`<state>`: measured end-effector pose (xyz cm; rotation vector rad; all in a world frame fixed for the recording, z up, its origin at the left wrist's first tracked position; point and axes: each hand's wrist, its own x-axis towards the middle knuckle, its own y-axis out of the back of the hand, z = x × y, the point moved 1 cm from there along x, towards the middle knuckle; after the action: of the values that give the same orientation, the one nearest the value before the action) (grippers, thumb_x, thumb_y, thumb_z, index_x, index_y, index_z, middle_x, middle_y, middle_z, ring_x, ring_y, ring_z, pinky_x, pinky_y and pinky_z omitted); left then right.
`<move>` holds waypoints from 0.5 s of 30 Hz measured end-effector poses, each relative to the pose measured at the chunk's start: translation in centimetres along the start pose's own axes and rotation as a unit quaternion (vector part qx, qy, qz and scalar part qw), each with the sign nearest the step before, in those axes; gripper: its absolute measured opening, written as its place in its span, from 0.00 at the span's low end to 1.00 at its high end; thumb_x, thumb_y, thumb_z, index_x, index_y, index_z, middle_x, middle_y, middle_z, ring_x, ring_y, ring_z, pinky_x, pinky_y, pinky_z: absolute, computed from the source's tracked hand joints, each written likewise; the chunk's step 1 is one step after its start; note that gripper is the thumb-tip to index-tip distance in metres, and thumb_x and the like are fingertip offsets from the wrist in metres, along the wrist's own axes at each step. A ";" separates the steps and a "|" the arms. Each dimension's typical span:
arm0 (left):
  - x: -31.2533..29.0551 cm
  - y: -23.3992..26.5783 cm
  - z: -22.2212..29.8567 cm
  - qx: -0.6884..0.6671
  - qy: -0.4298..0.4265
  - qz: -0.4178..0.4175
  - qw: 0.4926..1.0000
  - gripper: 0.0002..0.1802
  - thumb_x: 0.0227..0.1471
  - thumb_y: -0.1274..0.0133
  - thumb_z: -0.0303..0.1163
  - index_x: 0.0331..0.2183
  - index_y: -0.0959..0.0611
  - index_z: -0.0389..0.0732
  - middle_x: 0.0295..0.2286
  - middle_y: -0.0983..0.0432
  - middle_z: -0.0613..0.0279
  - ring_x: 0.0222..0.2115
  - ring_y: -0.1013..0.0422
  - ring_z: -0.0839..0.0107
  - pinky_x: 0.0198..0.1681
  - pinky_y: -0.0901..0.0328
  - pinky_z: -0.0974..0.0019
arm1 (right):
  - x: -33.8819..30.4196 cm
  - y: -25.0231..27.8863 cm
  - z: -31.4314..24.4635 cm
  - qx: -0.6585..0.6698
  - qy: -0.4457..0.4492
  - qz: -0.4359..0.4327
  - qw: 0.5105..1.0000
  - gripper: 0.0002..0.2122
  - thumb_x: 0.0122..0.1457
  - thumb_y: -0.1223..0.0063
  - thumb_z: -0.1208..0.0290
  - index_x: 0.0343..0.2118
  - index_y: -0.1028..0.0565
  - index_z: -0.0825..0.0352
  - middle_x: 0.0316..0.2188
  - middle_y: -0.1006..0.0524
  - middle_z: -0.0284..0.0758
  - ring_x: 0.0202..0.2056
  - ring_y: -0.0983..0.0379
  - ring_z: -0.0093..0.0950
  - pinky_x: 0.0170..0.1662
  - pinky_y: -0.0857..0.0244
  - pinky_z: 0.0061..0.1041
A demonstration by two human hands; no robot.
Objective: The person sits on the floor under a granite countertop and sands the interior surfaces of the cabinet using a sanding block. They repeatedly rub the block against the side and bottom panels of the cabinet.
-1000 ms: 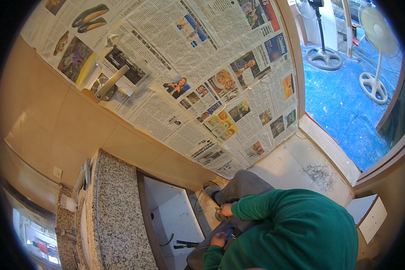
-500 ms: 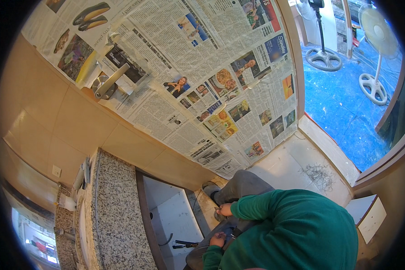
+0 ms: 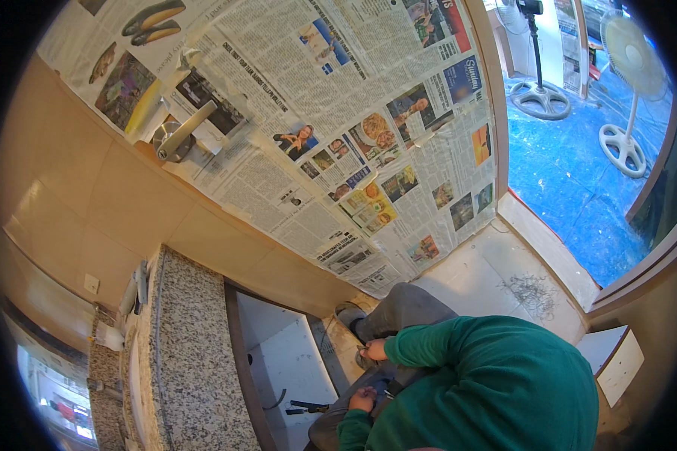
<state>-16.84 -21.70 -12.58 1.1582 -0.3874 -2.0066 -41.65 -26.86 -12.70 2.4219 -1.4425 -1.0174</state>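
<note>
Over my lap, my right hand (image 3: 375,349) is closed, with a small thing at its fingertips that is too tiny to name. My left hand (image 3: 362,399) lies curled near my left thigh; its fingers are bent, and whatever they hold cannot be made out. A small dark object (image 3: 391,388) rests on my lap beside the left hand. Green sleeves (image 3: 429,342) cover both arms. To the left of my left leg, a black-handled tool (image 3: 308,407) like pliers lies at the open white cabinet (image 3: 289,361).
A speckled granite counter (image 3: 192,346) runs along the left. Ahead stands a door covered in newspaper (image 3: 316,173), with a metal handle (image 3: 177,140). Wire-like scraps (image 3: 530,293) lie on the tiles. Fans (image 3: 623,146) stand on blue floor sheeting (image 3: 557,180). A white board (image 3: 623,366) sits at right.
The view has shifted very slightly. Both hands keep nearly the same place and stay closed over my lap.
</note>
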 end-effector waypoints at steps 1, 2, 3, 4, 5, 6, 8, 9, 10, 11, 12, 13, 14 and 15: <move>0.2 -0.1 -0.3 -0.005 0.019 -0.003 1.000 0.24 0.54 0.43 0.44 0.47 0.19 0.38 0.42 0.20 0.48 0.43 0.24 0.56 0.48 0.32 0.57 | -0.4 0.0 0.0 0.042 -0.023 0.013 0.999 0.34 0.66 0.66 0.44 0.62 0.40 0.72 0.58 0.32 0.50 0.59 0.36 0.47 0.60 0.44 0.43; 0.5 -0.2 -0.5 0.000 -0.004 0.002 1.000 0.24 0.54 0.43 0.44 0.47 0.19 0.38 0.41 0.20 0.48 0.43 0.24 0.56 0.48 0.32 0.57 | -0.8 0.2 -0.2 0.085 -0.047 0.027 0.995 0.34 0.66 0.66 0.44 0.63 0.40 0.72 0.58 0.32 0.50 0.58 0.36 0.47 0.60 0.43 0.43; 0.8 -0.3 -0.8 0.005 -0.007 0.003 1.000 0.24 0.54 0.42 0.44 0.47 0.19 0.38 0.41 0.20 0.48 0.43 0.24 0.56 0.48 0.32 0.58 | -1.4 0.3 -0.4 0.082 -0.045 0.029 0.995 0.34 0.66 0.66 0.43 0.63 0.40 0.72 0.58 0.32 0.50 0.58 0.35 0.47 0.60 0.44 0.43; 1.1 -0.4 -1.2 0.010 0.009 0.001 1.000 0.24 0.54 0.42 0.44 0.47 0.19 0.38 0.41 0.20 0.49 0.43 0.24 0.57 0.48 0.32 0.58 | -2.0 0.5 -0.8 0.080 -0.043 0.030 0.995 0.35 0.66 0.66 0.43 0.63 0.40 0.71 0.58 0.32 0.50 0.58 0.35 0.47 0.60 0.44 0.43; 1.4 -0.5 -1.5 0.007 -0.013 0.004 1.000 0.23 0.54 0.42 0.44 0.46 0.19 0.38 0.41 0.20 0.49 0.43 0.24 0.57 0.48 0.32 0.58 | -2.5 0.7 -1.1 0.077 -0.041 0.032 0.996 0.35 0.66 0.65 0.43 0.63 0.41 0.71 0.57 0.32 0.50 0.58 0.35 0.47 0.60 0.44 0.43; 1.7 -0.5 -1.8 0.004 -0.017 0.004 1.000 0.23 0.53 0.42 0.44 0.46 0.18 0.38 0.41 0.20 0.49 0.43 0.24 0.57 0.48 0.32 0.58 | -2.9 0.9 -1.3 0.079 -0.044 0.031 0.995 0.35 0.66 0.65 0.43 0.63 0.41 0.71 0.58 0.32 0.50 0.58 0.35 0.47 0.60 0.44 0.43; 2.1 -0.6 -2.4 0.002 -0.015 0.005 1.000 0.23 0.53 0.42 0.44 0.45 0.18 0.38 0.40 0.20 0.49 0.43 0.24 0.57 0.48 0.32 0.58 | -3.0 0.9 -1.3 0.081 -0.049 0.029 0.995 0.36 0.65 0.64 0.42 0.64 0.42 0.71 0.58 0.32 0.50 0.58 0.35 0.47 0.60 0.43 0.43; 2.2 -0.6 -2.5 0.003 -0.011 0.005 1.000 0.23 0.53 0.42 0.44 0.45 0.18 0.38 0.41 0.20 0.49 0.43 0.24 0.57 0.48 0.32 0.59 | -2.6 0.8 -1.1 0.080 -0.049 0.027 0.995 0.35 0.66 0.65 0.43 0.63 0.41 0.71 0.57 0.31 0.51 0.57 0.34 0.47 0.59 0.42 0.43; 2.2 -0.7 -2.6 0.003 0.013 -0.003 1.000 0.23 0.53 0.42 0.44 0.45 0.18 0.38 0.41 0.20 0.49 0.43 0.24 0.57 0.48 0.33 0.59 | -1.9 0.5 -0.7 0.079 -0.049 0.025 0.995 0.33 0.67 0.66 0.45 0.63 0.40 0.71 0.56 0.31 0.52 0.56 0.33 0.48 0.59 0.41 0.43; 2.2 -0.6 -2.6 -0.007 -0.006 0.001 1.000 0.23 0.53 0.42 0.43 0.45 0.18 0.38 0.41 0.20 0.49 0.43 0.24 0.57 0.48 0.33 0.59 | -1.1 0.0 -0.1 0.083 -0.053 0.018 0.995 0.32 0.68 0.67 0.46 0.62 0.40 0.71 0.56 0.31 0.53 0.54 0.32 0.49 0.58 0.40 0.43; 2.1 -0.7 -2.5 -0.020 -0.005 -0.003 1.000 0.23 0.53 0.42 0.43 0.45 0.18 0.38 0.41 0.20 0.49 0.43 0.24 0.57 0.48 0.33 0.59 | 0.0 -0.5 0.6 0.072 -0.043 0.025 0.996 0.30 0.68 0.67 0.47 0.59 0.37 0.72 0.53 0.29 0.53 0.52 0.31 0.49 0.56 0.39 0.44; 2.0 -0.6 -2.3 -0.032 -0.005 -0.008 0.999 0.23 0.53 0.42 0.43 0.46 0.18 0.38 0.41 0.20 0.49 0.43 0.24 0.57 0.48 0.33 0.59 | 1.2 -1.1 1.3 0.048 -0.021 0.029 0.998 0.29 0.68 0.67 0.48 0.56 0.35 0.72 0.50 0.28 0.52 0.49 0.30 0.49 0.54 0.39 0.45; 1.9 -0.6 -2.1 -0.028 -0.013 -0.005 1.000 0.20 0.55 0.46 0.38 0.45 0.20 0.35 0.39 0.20 0.51 0.40 0.25 0.60 0.46 0.32 0.61 | 2.3 -1.8 1.7 -0.054 0.042 0.024 0.997 0.28 0.68 0.67 0.48 0.53 0.32 0.73 0.47 0.27 0.52 0.47 0.29 0.49 0.52 0.38 0.45; 1.7 -0.6 -1.9 -0.023 -0.022 -0.002 0.999 0.18 0.57 0.50 0.33 0.45 0.21 0.33 0.38 0.21 0.54 0.37 0.25 0.64 0.43 0.31 0.63 | 3.3 -2.3 2.2 -0.055 0.075 0.054 0.994 0.27 0.68 0.67 0.49 0.49 0.30 0.73 0.44 0.25 0.52 0.44 0.28 0.49 0.50 0.38 0.46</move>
<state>-16.07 -22.34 -14.98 1.0899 -0.3584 -2.0368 -40.34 -27.92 -16.94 2.2622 -1.4112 -0.8479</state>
